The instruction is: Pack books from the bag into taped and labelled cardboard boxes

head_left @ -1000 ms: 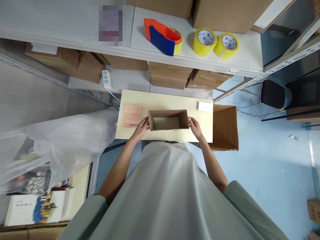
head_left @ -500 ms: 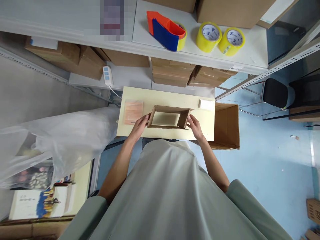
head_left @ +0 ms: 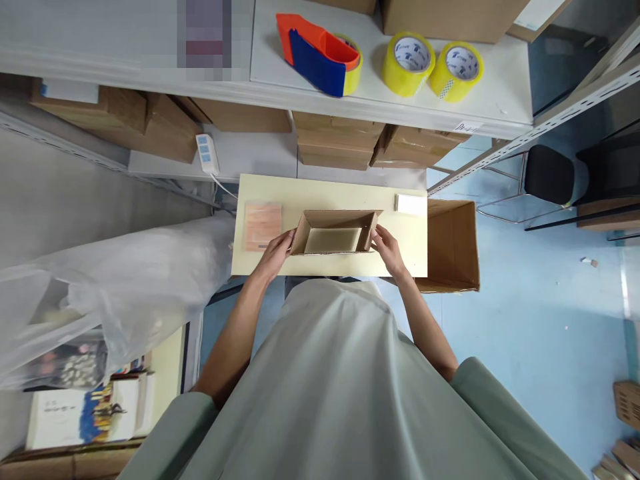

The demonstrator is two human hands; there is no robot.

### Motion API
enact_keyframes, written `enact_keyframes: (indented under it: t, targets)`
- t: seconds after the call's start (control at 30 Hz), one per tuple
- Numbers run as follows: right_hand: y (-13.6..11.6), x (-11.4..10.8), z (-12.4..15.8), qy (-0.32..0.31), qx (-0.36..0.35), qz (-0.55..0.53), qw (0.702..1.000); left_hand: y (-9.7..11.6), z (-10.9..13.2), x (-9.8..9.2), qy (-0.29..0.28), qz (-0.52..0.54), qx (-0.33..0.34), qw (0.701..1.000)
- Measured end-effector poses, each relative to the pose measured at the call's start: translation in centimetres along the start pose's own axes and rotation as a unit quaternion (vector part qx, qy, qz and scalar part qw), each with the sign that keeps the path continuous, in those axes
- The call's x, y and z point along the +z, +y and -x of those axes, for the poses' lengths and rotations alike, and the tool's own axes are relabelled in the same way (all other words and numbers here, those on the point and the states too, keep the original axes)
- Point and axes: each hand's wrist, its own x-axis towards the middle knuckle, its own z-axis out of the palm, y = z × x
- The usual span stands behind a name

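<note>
A small cardboard box (head_left: 335,219) is held between my two hands over the cream tabletop (head_left: 320,190). Through its open middle the pale table surface shows. My left hand (head_left: 277,252) grips the box's left end, and my right hand (head_left: 386,245) grips its right end, fingers bent round the edge. To the left on the table lies a flat pinkish wood-patterned piece (head_left: 263,227). A small white block (head_left: 411,204) sits near the back right corner.
Above the table, a shelf (head_left: 380,110) holds an orange-and-blue tape dispenser (head_left: 320,57) and yellow tape rolls (head_left: 409,63). A large open carton (head_left: 453,247) stands right of the table. Plastic wrap (head_left: 150,273) bulges at the left.
The small box has tilted, showing more of its far inner wall, and has shifted slightly left with both hands. The whole view has shifted a little.
</note>
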Motion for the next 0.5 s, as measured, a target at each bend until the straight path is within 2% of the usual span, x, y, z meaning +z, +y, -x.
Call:
enact_keyframes:
  t: [0.17,0.5]
  targets:
    - [0.5,-0.5,0.0,-0.022,-0.010,0.009,1.000,-0.3,-0.4,0.4,0.021,0.014,0.012,1.000]
    - [0.1,-1.3,-1.0,-0.040,0.000,0.037,0.999,-0.5,-1.3,1.2,0.098,-0.043,0.033,0.994]
